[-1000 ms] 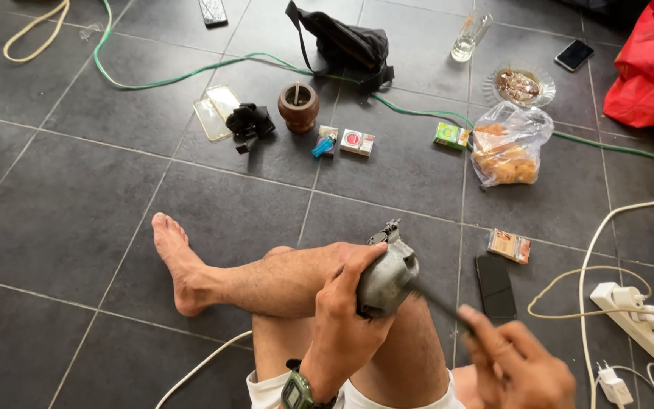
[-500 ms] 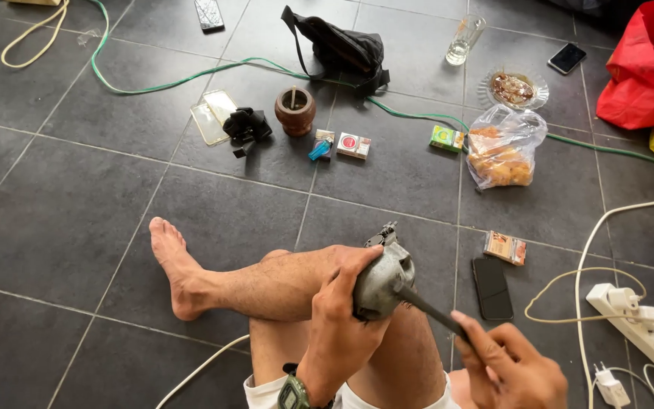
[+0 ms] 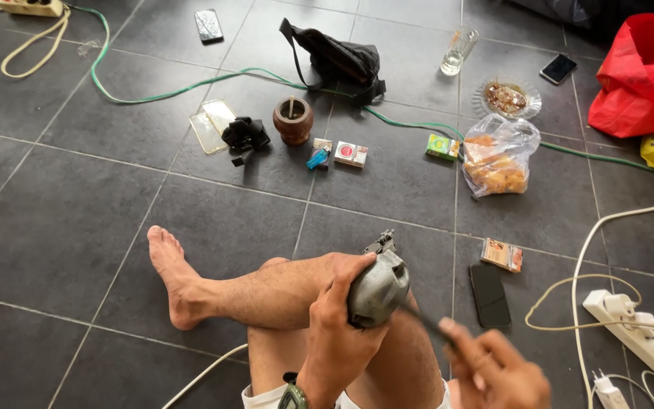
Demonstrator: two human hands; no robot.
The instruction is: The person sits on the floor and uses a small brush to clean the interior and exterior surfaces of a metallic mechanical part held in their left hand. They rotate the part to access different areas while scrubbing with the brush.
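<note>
Down at six o'clock, above our crossed legs, we hold a grey metal part [image 3: 378, 288]. Our left hand [image 3: 338, 333] wraps closed around it, likely to steady it. Our right hand [image 3: 493, 371], at five o'clock, closes its fingers on a thin dark tool [image 3: 425, 326] that points into the part; blur hides the tip.

Just past our knee at three o'clock lies a dark phone [image 3: 489, 294], with a small box [image 3: 502, 254] beyond it. Farther out, toward twelve, stand a brown cup [image 3: 293, 120], a snack bag [image 3: 497, 155] and a black bag [image 3: 338, 57], well apart from our hands.
</note>
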